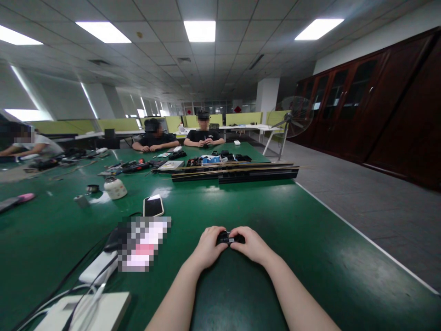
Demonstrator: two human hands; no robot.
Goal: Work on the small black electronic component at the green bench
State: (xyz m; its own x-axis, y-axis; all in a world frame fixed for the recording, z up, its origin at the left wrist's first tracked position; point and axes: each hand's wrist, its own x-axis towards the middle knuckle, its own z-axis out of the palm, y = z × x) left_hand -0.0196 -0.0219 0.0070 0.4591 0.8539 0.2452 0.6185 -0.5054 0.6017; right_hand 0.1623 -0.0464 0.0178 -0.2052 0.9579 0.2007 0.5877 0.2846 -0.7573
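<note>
Green table (275, 207), one, is lying beneath; black rails (258, 176) are resting at twelve o'clock. Left hand (208, 248), right hand (254, 247): fingers are curling nearly closed, pinching the small black part (223, 238) from nine and three; evenly opposing thumbs should be steadying it.

The left hand (209, 247) and right hand (251, 245) hold a small black object (226, 238) between their fingertips, above a green table (275, 216). To the left lie a phone (153, 206), a white jar (115, 188) and cables (86, 253). Long black strips (258, 175) lie farther back. Across the table, two people in black shirts (204, 134) sit side by side; a standing fan (288, 118) is at right.
</note>
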